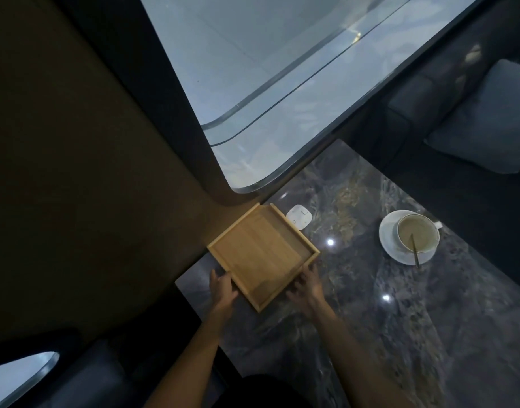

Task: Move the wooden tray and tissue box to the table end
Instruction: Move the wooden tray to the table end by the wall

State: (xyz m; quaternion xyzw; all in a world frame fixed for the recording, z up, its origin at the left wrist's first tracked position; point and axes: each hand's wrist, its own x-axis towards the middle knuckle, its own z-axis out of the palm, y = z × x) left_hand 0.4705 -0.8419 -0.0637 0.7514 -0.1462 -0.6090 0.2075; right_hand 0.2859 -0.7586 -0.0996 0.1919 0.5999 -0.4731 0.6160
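A square, empty wooden tray (261, 254) lies on the dark marble table (400, 319), pushed against the wall under the window. My left hand (222, 290) grips the tray's near-left rim. My right hand (307, 285) holds its near-right rim. A white, rounded object (299, 216), which may be the tissue box, sits just past the tray's far corner, partly hidden by the tray rim.
A white cup (417, 234) with a pale drink and a stirrer stands on a saucer (389, 245) to the right. A dark sofa with a grey cushion (488, 119) lies beyond the table. A large window (282, 83) fills the top.
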